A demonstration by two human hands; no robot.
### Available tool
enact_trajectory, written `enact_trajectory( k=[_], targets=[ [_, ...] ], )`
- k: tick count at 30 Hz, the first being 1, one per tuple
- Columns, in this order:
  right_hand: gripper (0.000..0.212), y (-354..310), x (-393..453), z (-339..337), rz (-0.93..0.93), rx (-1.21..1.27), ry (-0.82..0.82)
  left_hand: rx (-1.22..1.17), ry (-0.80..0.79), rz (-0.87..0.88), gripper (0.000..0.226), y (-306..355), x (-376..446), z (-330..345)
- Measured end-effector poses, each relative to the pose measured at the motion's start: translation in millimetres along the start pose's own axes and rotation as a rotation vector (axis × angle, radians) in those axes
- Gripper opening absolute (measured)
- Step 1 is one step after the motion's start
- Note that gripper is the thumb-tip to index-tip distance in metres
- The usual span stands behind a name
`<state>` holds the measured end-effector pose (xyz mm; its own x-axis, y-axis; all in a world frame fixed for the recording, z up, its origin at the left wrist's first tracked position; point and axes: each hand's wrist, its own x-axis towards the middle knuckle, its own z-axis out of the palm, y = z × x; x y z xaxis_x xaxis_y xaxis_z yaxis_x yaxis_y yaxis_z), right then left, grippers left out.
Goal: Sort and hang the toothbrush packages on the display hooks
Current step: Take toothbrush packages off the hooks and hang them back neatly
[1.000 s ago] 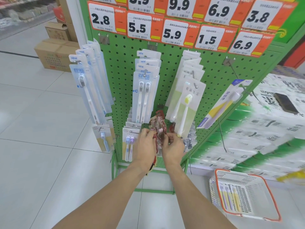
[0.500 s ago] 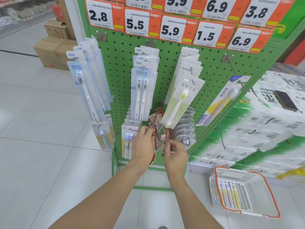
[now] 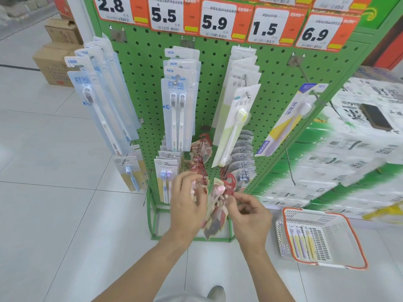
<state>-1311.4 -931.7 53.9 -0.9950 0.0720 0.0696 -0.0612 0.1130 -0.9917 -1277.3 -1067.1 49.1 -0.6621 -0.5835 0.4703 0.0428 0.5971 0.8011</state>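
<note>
**Most hooks filled, some packages still waiting**

The right hand pinches a red-topped package near the low middle hook. The left hand touches the red packages already hanging there; its grip is unclear. The upper hooks look full. The basket, at the right, holds more toothbrush packages to hang.

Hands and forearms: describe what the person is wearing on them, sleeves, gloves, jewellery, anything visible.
Nothing shows on either. The left hand and right hand are bare, with no gloves, rings, watch or bands in view. Both forearms are uncovered right down to the bottom edge of the picture, so no sleeve appears; anything worn higher up lies outside the view.
</note>
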Motion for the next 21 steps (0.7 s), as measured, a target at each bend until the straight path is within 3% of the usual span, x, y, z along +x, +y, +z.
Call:
enact_trajectory(
  k=[2,5,7,11,14,18,21],
  targets=[
    [0.02,-2.9,-2.3,-3.8,0.044,0.039,-0.078,-0.067,-0.145,-0.108,0.029,2.7,-14.7,-6.1],
    [0.016,-4.4,0.1,-8.7,0.12,0.122,-0.156,-0.23,-0.448,-0.496,0.028,2.2,-23.2,-17.0],
    [0.011,-5.2,2.5,-9.9,0.203,0.22,-0.189,-0.437,-0.484,-0.695,0.014,-1.4,-20.7,-25.5],
    [0.01,-4.6,5.3,-8.4,0.295,0.306,-0.248,-0.572,-0.587,-0.737,0.01,-6.2,-21.6,-41.9],
    [0.007,-7.0,3.7,-7.5,0.334,0.301,-0.373,-0.59,-0.511,-0.8,0.014,-8.9,-26.0,-42.1],
    [0.033,-1.4,-1.0,-10.6,0.364,0.118,-0.631,-0.587,-0.439,-0.799,0.014,-7.9,-25.5,-42.4],
    [0.033,4.8,-7.3,-10.5,0.413,0.14,-0.621,-0.552,-0.54,-0.778,0.02,-8.6,-25.3,-47.6]
  ],
)
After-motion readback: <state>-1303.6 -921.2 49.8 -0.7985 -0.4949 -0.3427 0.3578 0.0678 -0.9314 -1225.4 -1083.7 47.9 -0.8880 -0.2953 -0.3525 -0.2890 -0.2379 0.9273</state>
